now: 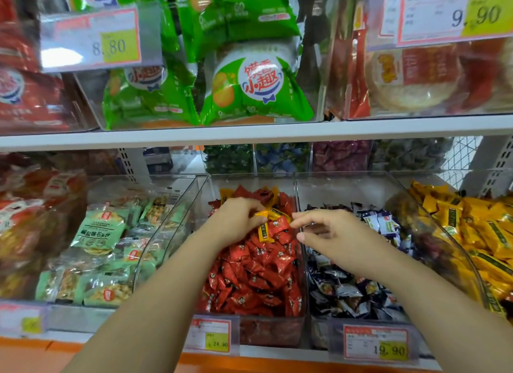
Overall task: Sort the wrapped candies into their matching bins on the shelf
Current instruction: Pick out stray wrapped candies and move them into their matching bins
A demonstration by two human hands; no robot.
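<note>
**Yellow candy pinched over the red bin**

Your left hand (238, 221) is down in the red bin (251, 179), the clear tub in the middle of the lower shelf. Its fingers are curled round a yellow candy (261, 213) at their tips. A second yellow piece (276, 213) lies just beside the first, against the same fingertips; whether you hold that one too cannot be told. A third yellow piece (265, 233) stands on end just below your hand, resting on the red candies (258, 270) that fill the tub. More yellow wrappers (226, 193) show among the red at the back of the pile.

Your right hand (330, 235) hovers over the clear wall between the red bin and the dark bin (347, 186) to its right. The fingers are loosely bent, thumb and forefinger apart, with nothing between them. The forefinger tip is near the yellow pieces but not touching them. Below your wrist, the dark bin holds navy and white candies (347, 292).

Your yellow bin (455, 250) is the tub at the far right, next after the dark one, heaped with a yellow pile (488, 233). On the far left sits a tub of pale green packs (100, 231).

Two price tags hang on the shelf edge: one (211, 335) under the red bin, another (376, 343) under the dark bin. On the shelf above, green bags (249, 86) stand behind clear fronts.
</note>
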